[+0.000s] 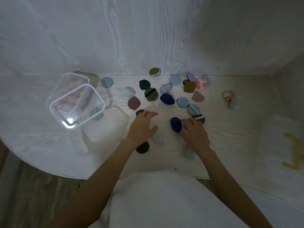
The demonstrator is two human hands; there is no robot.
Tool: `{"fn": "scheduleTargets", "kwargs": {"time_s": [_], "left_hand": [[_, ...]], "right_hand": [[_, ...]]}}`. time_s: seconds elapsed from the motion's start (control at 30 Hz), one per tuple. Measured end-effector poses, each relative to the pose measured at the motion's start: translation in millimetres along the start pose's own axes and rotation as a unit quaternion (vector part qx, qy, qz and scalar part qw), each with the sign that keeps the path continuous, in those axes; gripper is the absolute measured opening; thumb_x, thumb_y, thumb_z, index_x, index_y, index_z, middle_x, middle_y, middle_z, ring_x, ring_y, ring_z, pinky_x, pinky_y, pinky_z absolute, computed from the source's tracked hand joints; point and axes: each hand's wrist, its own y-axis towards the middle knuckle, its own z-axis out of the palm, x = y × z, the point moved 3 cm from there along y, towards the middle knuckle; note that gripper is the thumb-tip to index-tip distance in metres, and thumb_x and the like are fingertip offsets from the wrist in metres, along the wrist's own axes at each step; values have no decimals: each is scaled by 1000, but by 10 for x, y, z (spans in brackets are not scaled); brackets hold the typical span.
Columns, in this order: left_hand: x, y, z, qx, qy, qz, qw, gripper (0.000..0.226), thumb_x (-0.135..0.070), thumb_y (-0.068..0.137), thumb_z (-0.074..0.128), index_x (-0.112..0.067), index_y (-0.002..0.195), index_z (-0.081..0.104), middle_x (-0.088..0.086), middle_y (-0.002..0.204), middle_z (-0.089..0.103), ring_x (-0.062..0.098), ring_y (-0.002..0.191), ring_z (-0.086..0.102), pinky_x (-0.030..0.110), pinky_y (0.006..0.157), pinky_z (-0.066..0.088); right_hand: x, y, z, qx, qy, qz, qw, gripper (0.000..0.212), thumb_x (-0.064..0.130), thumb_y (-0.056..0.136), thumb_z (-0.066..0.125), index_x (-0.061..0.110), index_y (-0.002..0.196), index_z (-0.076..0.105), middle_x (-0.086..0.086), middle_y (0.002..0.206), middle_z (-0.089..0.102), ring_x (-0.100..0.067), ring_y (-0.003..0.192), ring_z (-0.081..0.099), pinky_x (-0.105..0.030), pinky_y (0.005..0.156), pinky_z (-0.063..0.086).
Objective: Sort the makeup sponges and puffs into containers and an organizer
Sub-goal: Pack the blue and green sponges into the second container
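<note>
At the bottom of the frame a white top fills the middle, and two bare arms reach up from it over the pale wood worktop (230, 145). Part of a dark green puff (142, 147) peeks out from under the left arm near the wrist. A pale mint sponge (158, 137) lies between the two wrists, blurry and hard to see.

The left hand (141, 127) hangs over the worktop with fingers spread and a little bent, holding nothing. Its fingertips cover most of a dark blue puff (139, 112). The right hand (194, 134) curls its fingers and thumb around a dark blue egg-shaped sponge (176, 124) in the middle of the frame. Its fingers hide part of a brown puff with a pale blue strap (201, 118).

Farther up, many sponges and puffs lie scattered: a second dark blue sponge (166, 98), a lilac sponge (165, 88), an olive puff (189, 86) and a pink marbled sponge (201, 83).

On the left sit two clear containers (75, 101), one overlapping the other. Soft pink shapes show through the plastic, too blurry to name. A grey-blue puff (96, 113) rests against the near container's right wall.

At the right edge a yellow shape (294, 152) is smeared and cut off.
</note>
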Motion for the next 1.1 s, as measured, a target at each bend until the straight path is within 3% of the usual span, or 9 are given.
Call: {"fn": "scheduleTargets", "kwargs": {"time_s": [0.13, 0.27, 0.4, 0.5, 0.6, 0.7, 0.8, 0.97, 1.1], "left_hand": [[-91, -109, 302, 100, 95, -23, 990, 55, -45, 81, 63, -23, 128, 45, 1, 124, 47, 19, 111, 45, 31, 85, 45], [-64, -184, 478, 92, 119, -51, 987, 51, -40, 84, 62, -16, 125, 45, 7, 119, 48, 22, 107, 46, 33, 83, 46], [-38, -246, 515, 91, 75, -36, 992, 55, -35, 83, 64, -19, 130, 41, 5, 118, 51, 22, 106, 49, 30, 84, 42], [-88, -338, 300, 20, -71, -10, 997, 54, -28, 79, 71, -22, 125, 44, 1, 114, 51, 17, 94, 56, 22, 73, 43], [24, -535, -106, -62, -191, -14, 980, 48, -27, 81, 70, -31, 121, 44, -6, 116, 43, 6, 87, 56, 17, 67, 50], [365, -820, -495, -139, -221, -46, 964, 38, -22, 82, 70, -32, 114, 52, -3, 117, 42, 0, 98, 52, 18, 77, 52], [793, -1116, -768, -202, -238, -104, 944, 31, -21, 88, 63, -32, 115, 53, -2, 119, 41, 9, 100, 55, 21, 85, 51], [1288, -1427, -882, -182, -24, -90, 979, 27, -18, 95, 50, -25, 120, 53, -1, 121, 50, 17, 87, 60, 35, 72, 53], [1465, -1419, -891, -138, 79, -65, 985, 45, -14, 83, 66, -24, 125, 53, 1, 115, 62, 25, 97, 57, 33, 77, 45]], "right_hand": [[-163, -129, -11, -9, -8, 35, 999, 50, 33, 82, 67, 9, 121, 48, -14, 114, 51, -31, 96, 53, -37, 74, 45], [-257, -219, 89, 43, -10, 81, 996, 65, 54, 78, 64, 13, 124, 43, -12, 117, 52, -33, 101, 50, -40, 82, 43], [-180, -249, 131, 37, -14, 24, 999, 56, 52, 81, 62, 17, 123, 48, -7, 116, 59, -27, 99, 56, -34, 84, 30], [-11, -263, 26, 8, 51, 2, 999, 50, 44, 84, 63, 20, 125, 47, -2, 111, 58, -20, 96, 57, -28, 73, 24], [293, -217, -84, -13, 232, -33, 972, 37, 38, 86, 61, 25, 118, 47, -1, 93, 56, -16, 81, 54, -26, 68, 38], [712, -127, -83, 5, 276, -91, 957, 13, 33, 89, 59, 23, 97, 58, -4, 89, 56, -14, 75, 54, -22, 65, 42], [1187, -36, -26, 49, 326, -117, 937, 12, 31, 88, 61, 21, 95, 64, -3, 103, 52, -15, 84, 55, -28, 73, 50], [1947, 6, 210, 114, 285, -221, 926, 35, 17, 87, 63, 23, 121, 56, -1, 121, 42, -12, 101, 51, -15, 83, 47], [2179, -55, 554, 36, 96, -303, 948, 36, 9, 90, 53, 19, 125, 55, -5, 123, 47, -20, 102, 52, -30, 71, 49]]}}
